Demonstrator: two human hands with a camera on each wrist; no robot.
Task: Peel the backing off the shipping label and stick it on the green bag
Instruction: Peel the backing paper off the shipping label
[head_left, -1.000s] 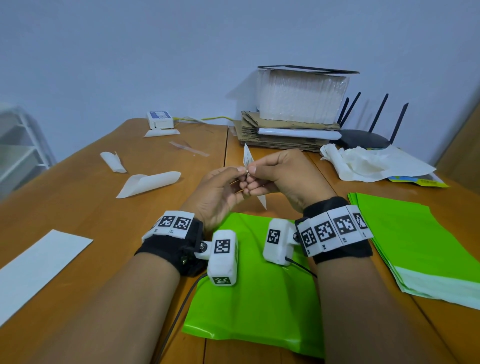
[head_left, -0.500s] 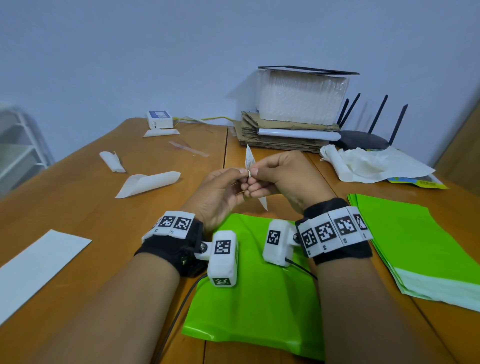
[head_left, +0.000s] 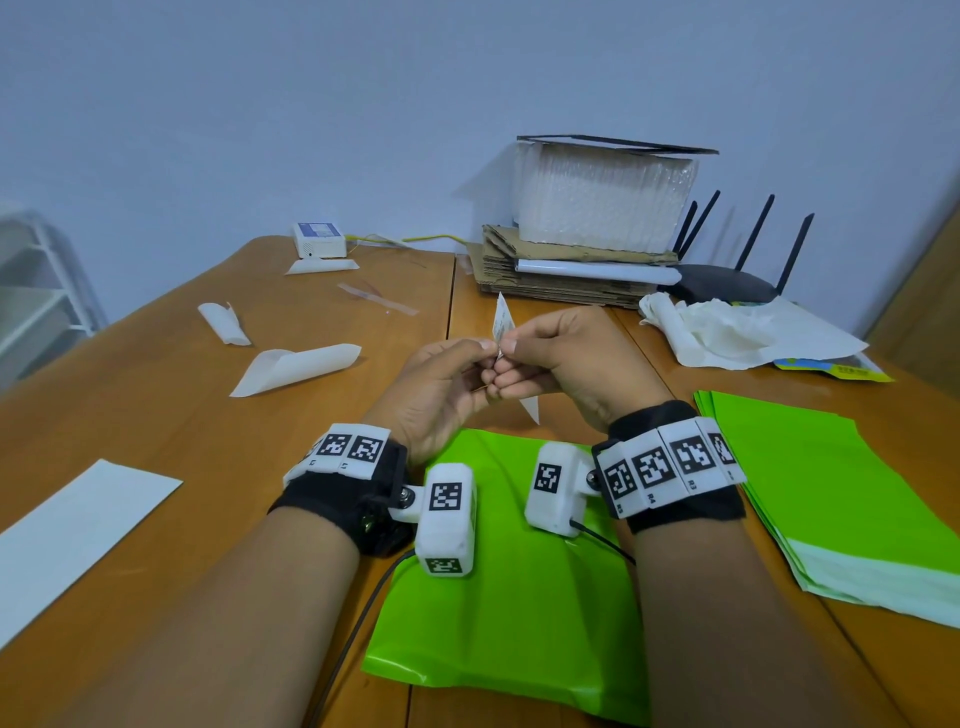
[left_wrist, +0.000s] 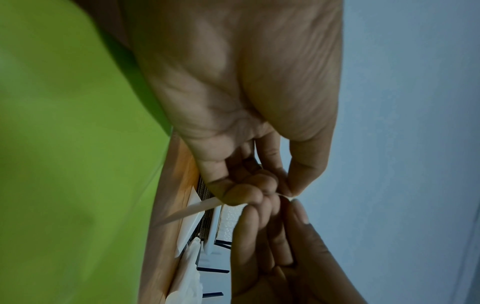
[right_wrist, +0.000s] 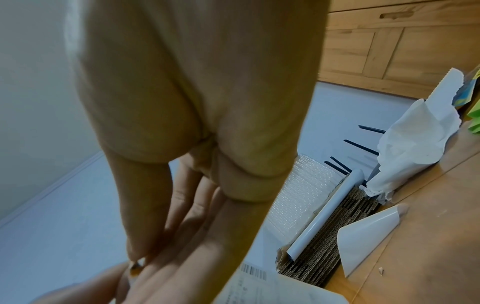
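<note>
Above a wooden desk (head_left: 156, 415), a small white paper shipping label (head_left: 503, 325) is pinched edge-on between the left hand (head_left: 441, 387) and right hand (head_left: 566, 358), over the flat glossy green bag (head_left: 519, 613); torn backing or self-stuck adhesive is risked if the grip slips

Barcode on shipping label (right_wrist: 255, 272); text prob. illegible.

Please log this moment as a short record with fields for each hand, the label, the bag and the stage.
left hand: pinches the shipping label at its edge
right hand: pinches the same edge, fingertips meeting the left's
shipping label: held edge-on above the table, not yet on the bag
green bag: flat on the table below the wrists
stage: separating backing
</note>
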